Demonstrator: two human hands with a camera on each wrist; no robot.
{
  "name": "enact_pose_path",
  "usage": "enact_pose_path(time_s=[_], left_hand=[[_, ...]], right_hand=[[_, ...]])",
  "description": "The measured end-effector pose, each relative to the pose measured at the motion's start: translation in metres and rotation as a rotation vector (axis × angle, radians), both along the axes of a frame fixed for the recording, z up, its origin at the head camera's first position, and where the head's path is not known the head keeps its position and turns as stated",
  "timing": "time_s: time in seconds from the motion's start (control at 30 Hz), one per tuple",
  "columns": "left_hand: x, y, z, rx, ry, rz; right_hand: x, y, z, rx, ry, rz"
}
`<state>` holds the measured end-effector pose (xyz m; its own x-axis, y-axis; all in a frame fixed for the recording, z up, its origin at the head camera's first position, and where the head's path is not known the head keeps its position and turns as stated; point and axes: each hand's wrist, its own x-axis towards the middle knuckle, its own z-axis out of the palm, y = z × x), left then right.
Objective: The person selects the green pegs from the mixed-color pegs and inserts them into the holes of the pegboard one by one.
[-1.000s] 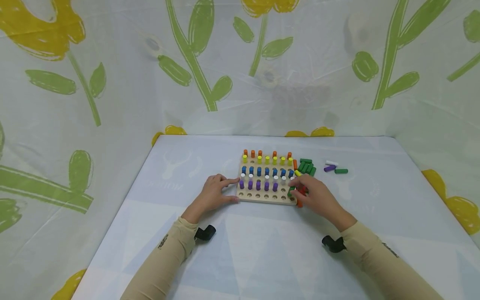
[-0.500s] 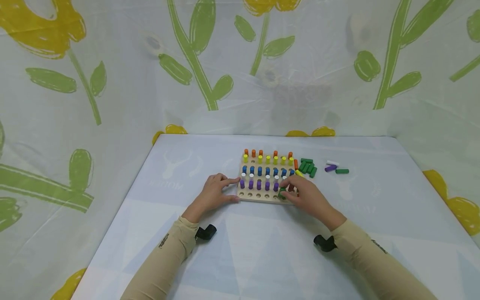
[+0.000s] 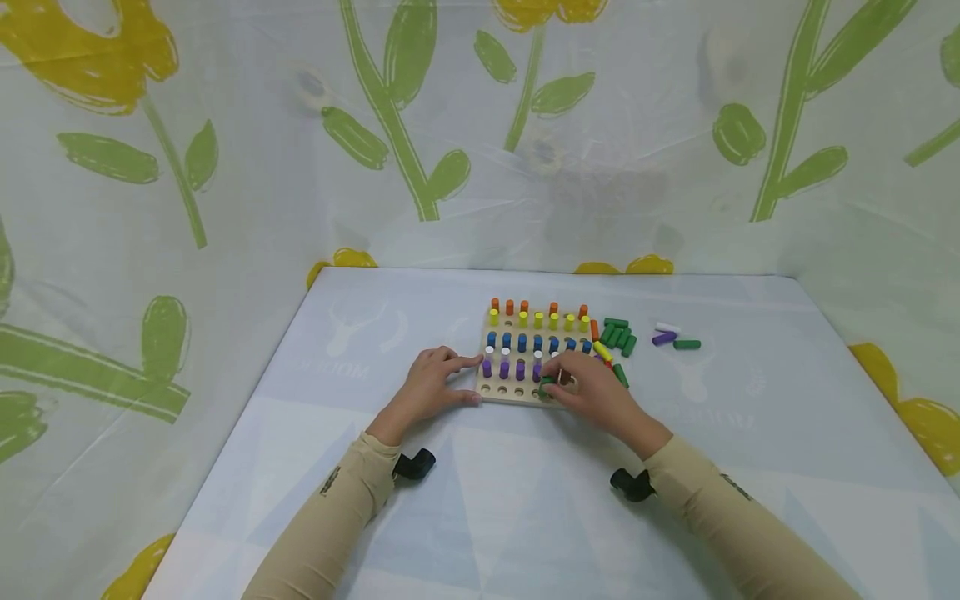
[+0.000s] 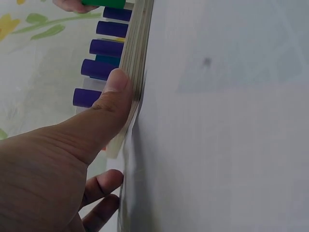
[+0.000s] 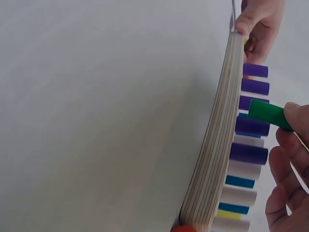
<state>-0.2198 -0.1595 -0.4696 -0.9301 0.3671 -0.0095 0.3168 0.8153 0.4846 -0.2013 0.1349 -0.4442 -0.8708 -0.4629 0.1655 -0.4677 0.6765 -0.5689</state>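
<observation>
A wooden peg board [image 3: 495, 399] lies on the table with upright coloured pegs in rows, orange at the back, then yellow, blue, white and purple pegs [image 3: 487, 369]. Along its front runs a row of open holes. My left hand [image 3: 429, 387] touches the board's left end, index finger and thumb spread apart, the thumb on the front edge near the corner. Between thumb and fingertips my right hand [image 3: 600, 396] pinches a green peg [image 5: 267, 114] over the front row. In the right wrist view this peg is tilted and apart from the board.
Right of the board lie loose pegs: a pile of green pegs [image 3: 617, 335], a yellow peg [image 3: 602, 351] and an orange peg [image 3: 596, 330]. Farther right are a white peg [image 3: 667, 327], a purple peg [image 3: 663, 338] and another green peg [image 3: 687, 344]. A flower-patterned curtain [image 3: 480, 192] surrounds the table.
My right hand has moved left along the front row with the green peg, from the board's right end towards its middle. The left hand stays at the left end.
</observation>
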Motion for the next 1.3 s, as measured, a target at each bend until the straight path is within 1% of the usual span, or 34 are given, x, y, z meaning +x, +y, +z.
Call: enact_pose_path(time_s=[0.1, 0.2, 0.37, 0.53, 0.83, 1.07, 1.3], left_hand=[[0.0, 0.0, 0.0, -0.008, -0.009, 0.005], [-0.001, 0.0, -0.001, -0.015, -0.014, 0.009], [-0.002, 0.0, -0.003, -0.019, -0.002, 0.01], [-0.002, 0.0, -0.002, -0.019, 0.01, 0.009], [-0.002, 0.0, -0.001, -0.032, 0.015, 0.012], [0.0, 0.0, 0.0, -0.025, 0.018, 0.009], [-0.002, -0.001, -0.002, -0.021, 0.042, -0.001]], right_hand=[[-0.001, -0.005, 0.0, -0.009, -0.01, 0.011], [-0.001, -0.011, 0.001, -0.019, -0.003, 0.034], [-0.003, -0.021, 0.001, -0.02, 0.019, 0.065], [-0.005, -0.032, 0.002, -0.012, 0.022, 0.083], [-0.008, -0.049, 0.002, 0.035, 0.041, 0.05], [-0.011, -0.061, 0.001, 0.051, 0.097, 0.044], [-0.014, -0.071, 0.0, 0.023, 0.108, 0.085]])
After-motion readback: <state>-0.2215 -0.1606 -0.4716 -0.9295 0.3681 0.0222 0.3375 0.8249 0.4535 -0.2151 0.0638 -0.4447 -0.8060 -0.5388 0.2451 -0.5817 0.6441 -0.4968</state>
